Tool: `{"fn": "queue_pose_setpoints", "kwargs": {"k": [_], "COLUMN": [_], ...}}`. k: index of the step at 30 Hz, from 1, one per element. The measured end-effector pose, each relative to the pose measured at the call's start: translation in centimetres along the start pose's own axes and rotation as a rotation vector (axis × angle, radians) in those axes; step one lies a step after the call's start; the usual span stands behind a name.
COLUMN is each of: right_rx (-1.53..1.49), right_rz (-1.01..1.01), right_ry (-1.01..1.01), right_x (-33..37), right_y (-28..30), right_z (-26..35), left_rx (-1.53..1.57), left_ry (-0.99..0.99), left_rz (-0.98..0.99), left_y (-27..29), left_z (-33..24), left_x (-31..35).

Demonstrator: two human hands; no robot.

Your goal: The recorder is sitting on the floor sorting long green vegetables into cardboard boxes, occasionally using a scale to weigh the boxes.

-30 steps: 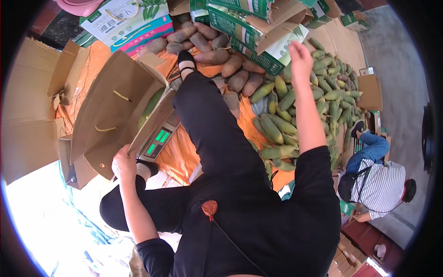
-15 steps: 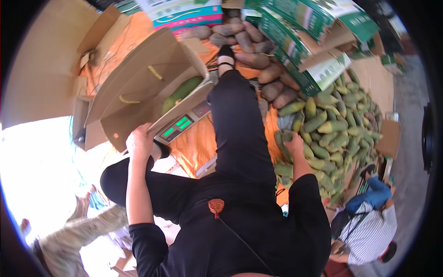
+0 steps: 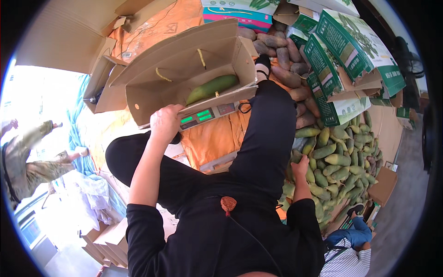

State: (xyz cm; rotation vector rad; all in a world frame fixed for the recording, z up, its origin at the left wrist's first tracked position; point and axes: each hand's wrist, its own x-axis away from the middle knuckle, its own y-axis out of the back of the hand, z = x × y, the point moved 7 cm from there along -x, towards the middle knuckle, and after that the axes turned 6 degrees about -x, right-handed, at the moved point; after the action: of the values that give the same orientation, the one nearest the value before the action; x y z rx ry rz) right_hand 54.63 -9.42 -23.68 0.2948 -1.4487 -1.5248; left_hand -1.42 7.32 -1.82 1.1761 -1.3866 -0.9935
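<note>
An open cardboard box (image 3: 184, 59) rests on a scale (image 3: 197, 117) with a lit green display. Inside it lies one long green radish (image 3: 212, 88). The fingers of my left hand (image 3: 166, 123) are closed over the near edge of the box at its left part. My right hand (image 3: 301, 168) is at the left side of a big heap of green radishes (image 3: 339, 159), its fingers curled round a green radish (image 3: 296, 156) that is partly hidden by the hand.
Muddy reddish radishes (image 3: 287, 76) lie beyond my outstretched leg. Green printed cartons (image 3: 339, 64) stand at the far right, a blue and pink carton (image 3: 237, 17) at the back. Orange sheeting (image 3: 203, 147) covers the floor. Two other people are at the left and lower right.
My view has turned, so the box and scale appear farther right. My left hand stays on the box edge. My right hand stays at the heap, now lower in the picture.
</note>
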Motion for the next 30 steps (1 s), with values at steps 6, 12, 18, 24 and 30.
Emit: {"fn": "queue_pose_setpoints", "kwargs": {"k": [6, 12, 18, 24, 30], "right_rx": [-0.466, -0.962, -0.962, -0.543, -0.063], "right_rz": [-0.235, -0.173, -0.002, 0.314, 0.538], "right_ry": [0.306, 0.632, 1.17, 1.552, 1.626], "right_x": [-2.5, 0.1, 9.7, 16.1, 16.8], "right_y": [7.3, 21.7, 30.1, 19.9, 2.8], "right_z": [4.6, 25.2, 44.3, 58.1, 63.3], "left_rx": [0.022, -0.001, -0.021, -0.023, -0.018], "left_ry": [-0.01, -0.022, -0.01, -0.014, -0.03], "left_rz": [0.016, -0.005, 0.091, 0.081, 0.058], "left_y": [0.3, 0.1, -0.9, -1.1, -1.1], "left_z": [-0.3, 0.1, 0.2, 0.6, 0.3], "left_x": [-0.2, 0.3, 0.1, 0.2, 0.0]}}
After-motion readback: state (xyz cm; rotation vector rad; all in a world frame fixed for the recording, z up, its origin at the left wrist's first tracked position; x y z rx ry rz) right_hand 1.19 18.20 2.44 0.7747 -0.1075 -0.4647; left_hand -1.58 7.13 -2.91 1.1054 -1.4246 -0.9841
